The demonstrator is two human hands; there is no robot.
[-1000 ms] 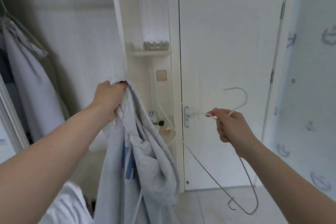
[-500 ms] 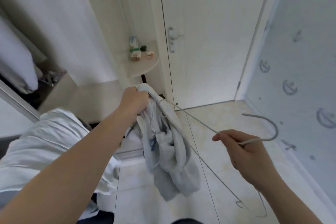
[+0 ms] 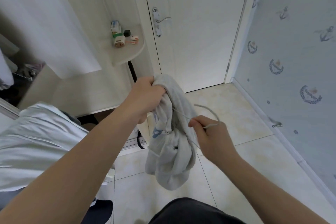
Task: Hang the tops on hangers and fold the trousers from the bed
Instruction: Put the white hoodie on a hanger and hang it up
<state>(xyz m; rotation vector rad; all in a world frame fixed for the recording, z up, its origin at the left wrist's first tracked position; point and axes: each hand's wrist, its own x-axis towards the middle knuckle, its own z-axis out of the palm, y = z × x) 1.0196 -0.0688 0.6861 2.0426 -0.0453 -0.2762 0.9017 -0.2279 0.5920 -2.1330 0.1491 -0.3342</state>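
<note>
- A white door [image 3: 196,32] stands shut ahead, with pale floor tiles [image 3: 236,154] below it.
- A grey top [image 3: 174,151] hangs bunched in the air above the tiles, in front of the door and between the two hands.
- The left hand [image 3: 147,96] grips the top's upper edge, fingers curled into the cloth.
- The right hand [image 3: 211,132] pinches a thin wire hanger [image 3: 212,124] just under its hook.
- One arm of the hanger runs into the folds of the top, seemingly inside the cloth, though its end is hidden.
- A corner shelf [image 3: 127,56] left of the door carries a few small boxes [image 3: 118,38].
</note>
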